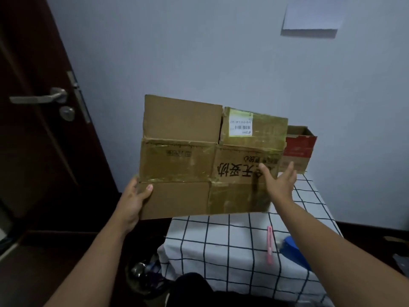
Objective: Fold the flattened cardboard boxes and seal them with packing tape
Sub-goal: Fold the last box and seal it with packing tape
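A flattened cardboard box [199, 156] is held upright in the air above the near left edge of a table [232, 235], its long axis running left to right and its printed face turned towards the camera. Its lower left corner is pinched by the left hand [132, 200], thumb on the near face and fingers hidden behind. The right hand [280, 180] is seen with fingers straight and spread; its thumb lies against the printed panel near the box's right edge, while the other fingers reach past that edge, and whether they touch the card cannot be told. The right hand is thus the nearer one to the free right side, which is judged to be the side to be pulled open next.

The table is covered by a white cloth with a dark grid. On it, near the right forearm, lie a pink utility knife [269, 244] and a blue object [294, 251], partly hidden. At the far right stands an open red and brown box [298, 147]. A pale wall is seen behind, and a dark door [33, 129] at the left
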`<state>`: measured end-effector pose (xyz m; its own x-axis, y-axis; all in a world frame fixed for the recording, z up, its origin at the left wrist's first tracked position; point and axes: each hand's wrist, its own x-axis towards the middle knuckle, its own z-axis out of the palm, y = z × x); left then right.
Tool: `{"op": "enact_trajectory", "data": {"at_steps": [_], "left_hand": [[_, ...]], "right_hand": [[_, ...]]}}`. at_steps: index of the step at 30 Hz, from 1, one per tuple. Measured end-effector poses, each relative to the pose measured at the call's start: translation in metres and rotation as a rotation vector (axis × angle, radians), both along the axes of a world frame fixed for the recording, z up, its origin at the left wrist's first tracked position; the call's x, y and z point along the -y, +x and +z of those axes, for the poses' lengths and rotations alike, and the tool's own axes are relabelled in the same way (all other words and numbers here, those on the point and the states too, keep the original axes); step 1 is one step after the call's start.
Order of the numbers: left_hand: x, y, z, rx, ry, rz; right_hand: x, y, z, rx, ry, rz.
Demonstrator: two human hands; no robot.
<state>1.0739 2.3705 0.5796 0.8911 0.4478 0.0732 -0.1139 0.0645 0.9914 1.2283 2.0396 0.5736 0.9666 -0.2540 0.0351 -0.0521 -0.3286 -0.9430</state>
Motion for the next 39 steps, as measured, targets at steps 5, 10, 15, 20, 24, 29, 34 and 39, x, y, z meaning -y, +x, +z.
{"op": "enact_trajectory", "data": {"at_steps": [5, 10, 15, 20, 24, 29, 34, 39], "left_hand": [[-0.022, -0.016, -0.011, -0.040, -0.080, -0.006], [-0.023, -0.010, -0.016, -0.057, -0.079, 0.029], [-0.021, 0.002, -0.020, -0.117, 0.042, 0.141], [-0.011, 0.013, -0.020, -0.148, 0.108, 0.220], [0.006, 0.020, -0.015, -0.094, 0.123, 0.237], [0.035, 0.027, -0.017, -0.114, 0.117, 0.178], [0.064, 0.028, -0.030, -0.132, 0.100, 0.109], [0.091, 0.022, -0.048, -0.136, 0.101, 0.053]], "right_hand": [[-0.012, -0.008, 0.001, -0.038, 0.194, 0.178], [-0.031, -0.020, 0.000, -0.007, 0.168, 0.163], [-0.030, -0.031, -0.009, 0.045, 0.192, 0.097], [-0.019, -0.031, -0.012, 0.111, 0.232, 0.113], [-0.021, -0.029, -0.012, 0.116, 0.253, 0.142], [-0.033, -0.033, -0.011, 0.081, 0.244, 0.235], [-0.044, -0.032, -0.027, 0.054, 0.130, 0.450], [-0.042, -0.042, -0.039, -0.121, 0.193, 0.461]]}}
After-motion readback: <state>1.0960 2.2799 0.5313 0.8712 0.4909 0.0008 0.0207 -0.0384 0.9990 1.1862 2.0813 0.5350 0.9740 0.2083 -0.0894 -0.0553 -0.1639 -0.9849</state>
